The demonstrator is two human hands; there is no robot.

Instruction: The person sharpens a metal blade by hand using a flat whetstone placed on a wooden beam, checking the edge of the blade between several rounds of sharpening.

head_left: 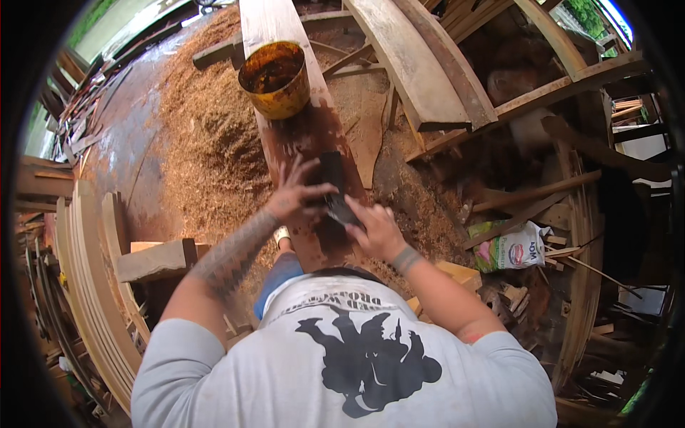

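Observation:
A long plank (314, 246) runs away from me, its near part wet and reddish brown, its far part pale. My left hand (291, 194) is over the plank with fingers spread, the tips at the edge of a flat black strip (330, 171). At the near end of that strip, my right hand (374, 230) has its fingers bent around it. I cannot make out whether the strip is cloth, rubber or an abrasive sheet. Farther along the plank stands a yellow tub (277, 82), its inside smeared with dark brown.
Left of the plank lies a heap of sawdust (207, 121). Wide boards (414, 64) rest on a timber frame at the far right. A printed bag (510, 247) lies to the right among scrap wood. Stacked boards (93, 250) and a block (157, 262) are at left.

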